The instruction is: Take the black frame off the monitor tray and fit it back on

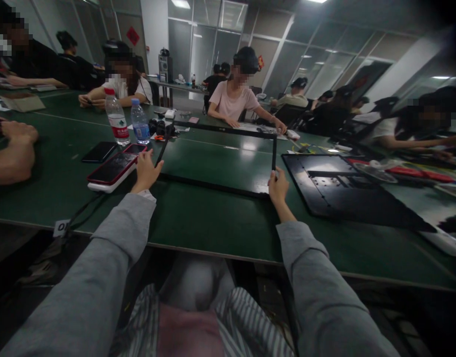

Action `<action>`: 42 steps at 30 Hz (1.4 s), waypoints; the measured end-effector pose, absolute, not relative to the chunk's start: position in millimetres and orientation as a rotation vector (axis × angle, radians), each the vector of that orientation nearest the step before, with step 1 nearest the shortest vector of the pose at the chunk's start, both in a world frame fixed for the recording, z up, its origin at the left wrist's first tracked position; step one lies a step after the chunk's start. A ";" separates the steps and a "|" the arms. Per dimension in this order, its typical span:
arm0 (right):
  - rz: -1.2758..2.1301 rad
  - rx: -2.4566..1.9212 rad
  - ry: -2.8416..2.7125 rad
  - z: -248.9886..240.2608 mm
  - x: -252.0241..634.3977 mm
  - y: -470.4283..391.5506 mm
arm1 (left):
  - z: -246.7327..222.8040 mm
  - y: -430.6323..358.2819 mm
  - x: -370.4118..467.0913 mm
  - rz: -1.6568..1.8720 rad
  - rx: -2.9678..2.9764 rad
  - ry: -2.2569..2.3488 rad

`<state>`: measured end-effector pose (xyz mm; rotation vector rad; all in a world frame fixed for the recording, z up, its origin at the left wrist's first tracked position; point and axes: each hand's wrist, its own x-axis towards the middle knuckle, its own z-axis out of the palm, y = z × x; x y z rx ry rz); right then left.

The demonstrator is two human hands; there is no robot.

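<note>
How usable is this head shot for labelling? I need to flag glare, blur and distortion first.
Head view: ceiling lights glare on the green table inside the black frame and on the black panel; edges bend and corners darken like a wide lens; left hand and right hand are sharp, the near sleeves soft; faces are pixelated.

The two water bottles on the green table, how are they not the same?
The taller bottle has a red cap and a red and white label; the shorter bottle has a blue cap and a blue label. The taller bottle stands to the left, the shorter bottle right beside it. Both are clear plastic, upright, capped, and stand on the table beyond the left hand.
</note>
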<state>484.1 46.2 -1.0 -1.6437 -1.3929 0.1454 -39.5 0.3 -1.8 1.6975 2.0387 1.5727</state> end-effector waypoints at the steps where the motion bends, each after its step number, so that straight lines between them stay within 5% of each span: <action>1: 0.144 -1.652 -1.399 -2.5 486.1 49.4 | -2.5 0.3 -40.6 1.563 1.676 2.094; 21: 0.153 -1.642 -1.843 -29.5 502.0 80.9 | -2.3 -7.3 -35.9 0.862 1.844 2.293; 33: 0.448 -1.539 -1.669 -33.2 516.2 81.4 | 29.9 -35.3 -15.7 0.390 2.160 1.800; 42: 0.294 -1.584 -1.523 -27.1 526.4 78.2 | 12.3 -20.1 -30.7 0.617 2.159 1.783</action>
